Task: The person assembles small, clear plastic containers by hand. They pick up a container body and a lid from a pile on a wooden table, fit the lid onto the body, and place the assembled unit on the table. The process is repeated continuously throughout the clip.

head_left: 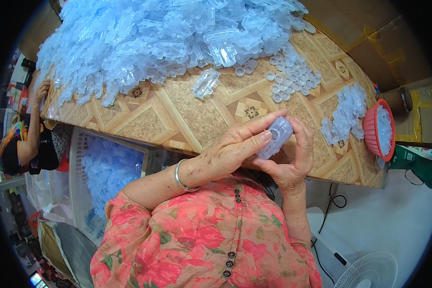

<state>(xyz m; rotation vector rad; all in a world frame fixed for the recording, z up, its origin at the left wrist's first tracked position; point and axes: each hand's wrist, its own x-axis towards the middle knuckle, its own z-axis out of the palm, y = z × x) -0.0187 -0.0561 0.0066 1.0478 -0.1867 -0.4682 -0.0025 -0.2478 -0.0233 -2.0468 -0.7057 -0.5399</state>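
Translucent plastic casing point(279, 136) sits above the near edge of the table point(211, 115), pinched in the grip of our left hand point(240, 144) and right hand point(295, 165). We judge plenty is left: a big heap of clear pieces point(168, 43) and many small rings point(293, 79) lie loose; whether the crate point(75, 165) holds finished work, we cannot tell.

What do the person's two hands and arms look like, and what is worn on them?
The left hand and right hand wear no gloves. A smooth silver bangle circles the left wrist; none shows on the right. The sleeves are tan with a pink-red floral print and leave the forearms bare.
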